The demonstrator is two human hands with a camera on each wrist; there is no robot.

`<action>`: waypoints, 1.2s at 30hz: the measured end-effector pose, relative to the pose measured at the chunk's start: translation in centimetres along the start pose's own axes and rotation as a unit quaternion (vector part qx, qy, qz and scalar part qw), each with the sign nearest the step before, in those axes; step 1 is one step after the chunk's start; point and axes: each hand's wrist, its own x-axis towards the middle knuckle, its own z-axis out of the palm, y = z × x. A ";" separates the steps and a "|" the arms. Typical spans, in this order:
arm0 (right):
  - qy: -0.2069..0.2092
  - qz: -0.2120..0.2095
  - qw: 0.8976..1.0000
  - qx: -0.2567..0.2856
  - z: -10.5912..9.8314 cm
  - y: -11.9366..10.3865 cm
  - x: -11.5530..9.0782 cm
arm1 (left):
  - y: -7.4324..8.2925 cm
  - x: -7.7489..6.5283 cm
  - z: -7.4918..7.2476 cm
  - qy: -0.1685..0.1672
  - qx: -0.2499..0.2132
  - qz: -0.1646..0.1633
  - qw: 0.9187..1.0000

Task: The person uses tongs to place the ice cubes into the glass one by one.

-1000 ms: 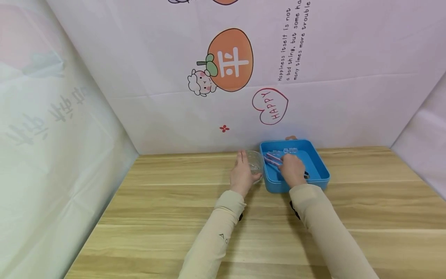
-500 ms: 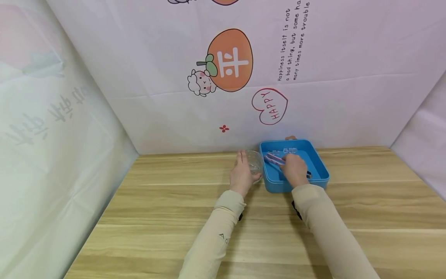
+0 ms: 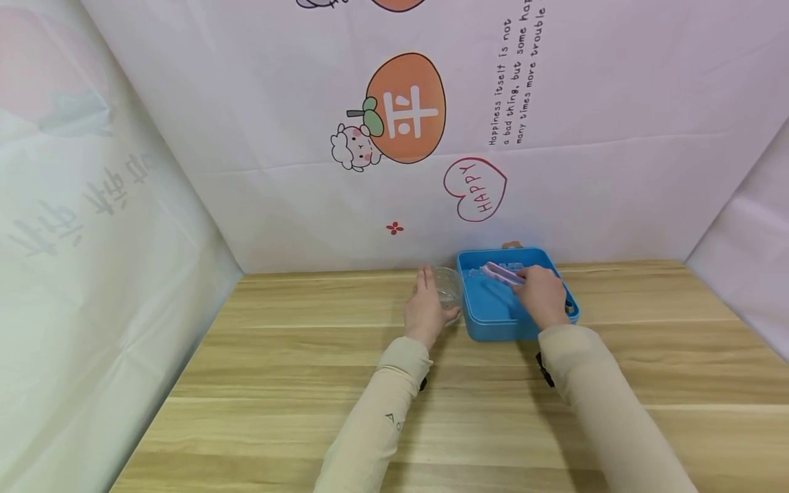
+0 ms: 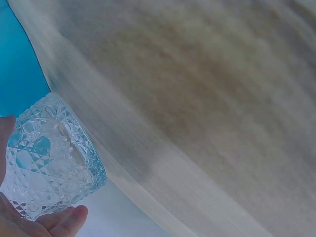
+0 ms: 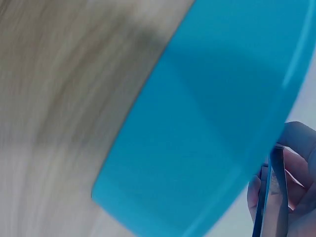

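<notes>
My left hand holds a clear glass cup against the left side of the blue box. Its patterned wall fills the lower left of the left wrist view, with my fingertips wrapped round the side. Over the box, my right hand grips a pair of tongs whose pinkish-looking tips point left. The bent end of the tongs shows shiny metal in the right wrist view. Several small clear cubes lie along the back of the box, partly hidden by the tongs.
All this stands at the far edge of a wood-grain table. Right behind rises a white printed cloth, and another cloth hangs along the left. The box's raised walls surround the cubes.
My right hand has moved right with the tongs, whose tips now sit farther from the box's left wall. The left hand stays on the cup.
</notes>
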 end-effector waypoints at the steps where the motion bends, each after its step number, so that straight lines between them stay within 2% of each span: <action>1: 0.005 -0.007 1.000 0.002 -0.3 0.2 -0.1 | 0.0 0.0 0.0 -0.001 0.001 0.000 1.000; 4: 0.016 -0.022 1.000 0.003 -1.0 0.8 -0.2 | 0.0 0.0 0.0 0.000 0.005 0.000 1.000; 12: 0.002 -0.017 0.999 0.031 -3.2 1.4 -0.5 | 0.1 0.0 0.0 0.006 0.013 0.004 1.000; 17: 0.002 -0.028 1.000 0.013 -4.1 0.4 -0.9 | 0.0 0.0 0.1 0.006 0.019 0.004 1.000; 22: 0.007 -0.069 0.998 -0.006 -4.7 -1.4 -1.6 | -0.1 0.1 0.2 0.008 0.014 0.002 1.000; 28: -0.001 -0.117 0.993 0.002 -4.3 -3.3 -2.5 | -0.1 0.2 0.2 0.018 0.025 0.007 0.999; 36: -0.019 -0.138 0.990 0.013 -2.8 -4.3 -3.0 | 0.0 0.1 0.2 0.007 0.026 0.000 1.000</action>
